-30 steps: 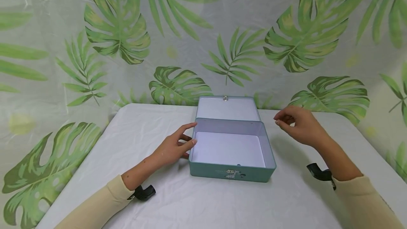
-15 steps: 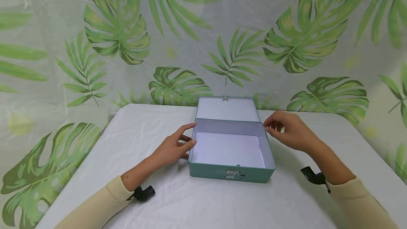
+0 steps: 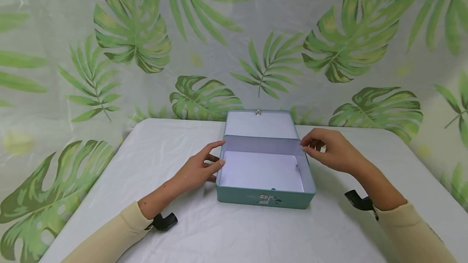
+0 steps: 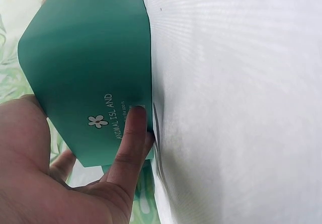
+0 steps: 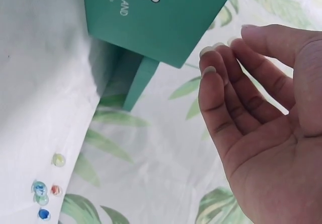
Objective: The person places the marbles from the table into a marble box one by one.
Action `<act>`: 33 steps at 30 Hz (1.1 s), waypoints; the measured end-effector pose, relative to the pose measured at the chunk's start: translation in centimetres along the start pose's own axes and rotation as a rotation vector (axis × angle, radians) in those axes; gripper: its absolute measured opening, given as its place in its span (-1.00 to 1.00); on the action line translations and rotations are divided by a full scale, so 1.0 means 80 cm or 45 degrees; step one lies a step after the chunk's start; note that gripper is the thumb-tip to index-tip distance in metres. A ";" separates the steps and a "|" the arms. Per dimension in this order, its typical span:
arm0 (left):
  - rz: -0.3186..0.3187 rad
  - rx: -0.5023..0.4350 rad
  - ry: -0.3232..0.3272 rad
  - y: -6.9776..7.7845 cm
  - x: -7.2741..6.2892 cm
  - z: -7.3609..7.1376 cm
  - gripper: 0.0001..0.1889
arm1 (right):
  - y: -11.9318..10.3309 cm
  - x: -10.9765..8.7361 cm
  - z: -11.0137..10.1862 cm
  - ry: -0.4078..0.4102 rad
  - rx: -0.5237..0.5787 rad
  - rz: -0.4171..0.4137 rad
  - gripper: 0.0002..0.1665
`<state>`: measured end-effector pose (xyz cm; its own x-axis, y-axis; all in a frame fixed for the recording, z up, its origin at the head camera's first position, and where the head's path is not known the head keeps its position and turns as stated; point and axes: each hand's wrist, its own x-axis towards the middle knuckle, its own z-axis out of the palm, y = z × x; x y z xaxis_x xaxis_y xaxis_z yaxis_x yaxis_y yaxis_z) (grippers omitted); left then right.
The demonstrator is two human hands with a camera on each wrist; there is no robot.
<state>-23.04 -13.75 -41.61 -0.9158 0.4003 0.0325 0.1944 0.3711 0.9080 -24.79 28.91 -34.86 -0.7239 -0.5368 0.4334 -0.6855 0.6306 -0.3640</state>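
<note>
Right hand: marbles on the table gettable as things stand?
Likely yes: in the right wrist view, nothing shows between the right hand and the marbles, the green box sits off to one side, and the hand looks empty.

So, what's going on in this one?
A person's left hand rests against the left side of an open green box. The right hand is by the box's back right corner, holding nothing that shows. The lid is tipped back. A small blurred thing shows inside near the right wall, too unclear to name. The right wrist view shows a few marbles on the white tabletop.
</note>
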 end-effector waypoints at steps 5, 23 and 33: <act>-0.005 0.000 -0.003 0.001 -0.001 0.001 -0.32 | 0.005 -0.003 -0.004 0.021 -0.027 0.021 -0.80; 0.003 -0.002 0.000 0.003 -0.004 0.001 -0.32 | 0.070 -0.023 -0.022 0.075 -0.104 0.231 -0.92; 0.001 0.016 -0.002 0.003 0.000 0.000 -0.32 | 0.095 -0.034 -0.027 0.044 -0.108 0.358 -0.93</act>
<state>-23.01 -13.67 -41.39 -0.9151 0.4020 0.0327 0.1999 0.3815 0.9025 -27.88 36.36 -37.04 -0.8805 -0.3157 0.3537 -0.4482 0.7974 -0.4040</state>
